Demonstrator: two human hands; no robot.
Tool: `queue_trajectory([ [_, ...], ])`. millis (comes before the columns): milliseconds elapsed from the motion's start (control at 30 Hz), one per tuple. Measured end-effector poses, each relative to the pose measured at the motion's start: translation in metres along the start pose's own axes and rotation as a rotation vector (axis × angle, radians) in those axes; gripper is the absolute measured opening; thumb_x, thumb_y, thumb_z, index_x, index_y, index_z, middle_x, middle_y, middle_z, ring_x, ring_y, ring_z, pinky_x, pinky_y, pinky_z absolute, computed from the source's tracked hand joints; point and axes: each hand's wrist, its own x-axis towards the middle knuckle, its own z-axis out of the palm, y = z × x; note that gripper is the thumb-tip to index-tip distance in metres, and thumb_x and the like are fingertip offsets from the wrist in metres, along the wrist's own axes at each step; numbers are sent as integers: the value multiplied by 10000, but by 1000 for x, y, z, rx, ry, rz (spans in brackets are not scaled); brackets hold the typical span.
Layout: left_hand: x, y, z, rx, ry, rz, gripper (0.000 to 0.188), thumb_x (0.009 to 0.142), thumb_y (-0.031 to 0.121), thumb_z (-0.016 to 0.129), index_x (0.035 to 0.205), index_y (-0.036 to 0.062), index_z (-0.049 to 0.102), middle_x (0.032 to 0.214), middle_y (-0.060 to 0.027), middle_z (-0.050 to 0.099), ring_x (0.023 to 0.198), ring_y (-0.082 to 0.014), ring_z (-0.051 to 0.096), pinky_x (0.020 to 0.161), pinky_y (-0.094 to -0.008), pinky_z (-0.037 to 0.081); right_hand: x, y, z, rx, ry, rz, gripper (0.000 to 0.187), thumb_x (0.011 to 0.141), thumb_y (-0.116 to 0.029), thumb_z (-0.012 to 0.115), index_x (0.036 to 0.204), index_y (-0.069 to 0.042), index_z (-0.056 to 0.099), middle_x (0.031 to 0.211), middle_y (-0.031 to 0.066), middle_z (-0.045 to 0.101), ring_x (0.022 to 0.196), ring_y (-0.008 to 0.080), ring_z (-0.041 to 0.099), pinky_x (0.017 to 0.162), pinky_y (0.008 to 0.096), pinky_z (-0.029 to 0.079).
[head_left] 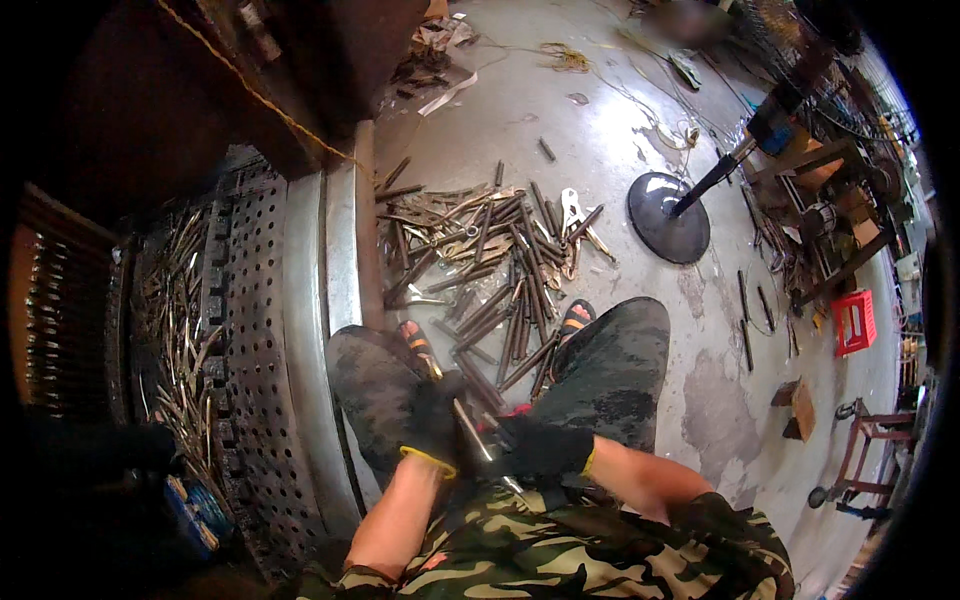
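Both my hands wear black gloves with yellow cuffs and meet low in front of me, between my knees. My left hand (434,412) is closed around a shiny, slender metal rod (471,430), which slants down toward my lap. From the other side my right hand (540,446) closes on the rod's lower part; the dark gloves hide most of its fingers. Between my feet, a heap of dark metal rods or tubes (512,275) spreads over the floor. A white, plier-shaped piece (571,208) lies at the heap's far right edge.
Along my left runs a metal machine bed with a perforated plate (262,290) and thin metal strips (185,330). A fan's round black base (665,225) stands ahead to the right. Farther right are a red plastic stool (854,323), a wooden block (801,411) and a wheeled frame (862,452).
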Motion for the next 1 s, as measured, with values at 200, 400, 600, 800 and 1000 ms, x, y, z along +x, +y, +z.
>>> queue_trajectory([
  [200, 1, -21, -1, 443, 91, 154, 157, 886, 253, 671, 909, 115, 600, 676, -12, 535, 603, -138, 532, 570, -290, 447, 31, -8, -65, -456, 520, -223, 214, 917, -198, 662, 1040, -43, 580, 800, 85, 604, 775, 139, 620, 645, 340, 492],
  [400, 17, -40, -4, 827, -56, 617, 352, 937, 221, 600, 1244, 50, 613, 1189, -100, 630, 1067, -217, 578, 920, -336, 448, 96, -33, -61, -794, 530, -196, 416, 778, -339, 690, 1066, -51, 603, 815, 235, 670, 775, 415, 670, 654, 495, 511],
  [600, 17, -61, -9, 656, -75, 499, 322, 921, 194, 519, 1177, 17, 602, 1215, -187, 613, 1159, -318, 555, 1013, -440, 395, 88, -16, -48, -955, 596, -241, 254, 817, -261, 644, 977, -63, 629, 768, 151, 648, 706, 366, 659, 600, 436, 514],
  [800, -12, -35, 6, 730, -138, 509, 279, 872, 202, 619, 1076, 12, 611, 1104, -177, 644, 1027, -334, 612, 881, -411, 470, 67, -7, -35, -468, 675, -235, 212, 820, -235, 689, 942, -75, 623, 783, 147, 614, 675, 368, 616, 580, 443, 477],
  [1000, 8, -37, 4, 597, 123, 383, 325, 824, 240, 712, 1037, 20, 603, 987, -136, 638, 891, -276, 620, 785, -390, 487, 55, 7, -36, -694, 751, -319, 197, 919, -238, 583, 977, -51, 607, 843, 149, 622, 766, 295, 620, 682, 367, 494],
])
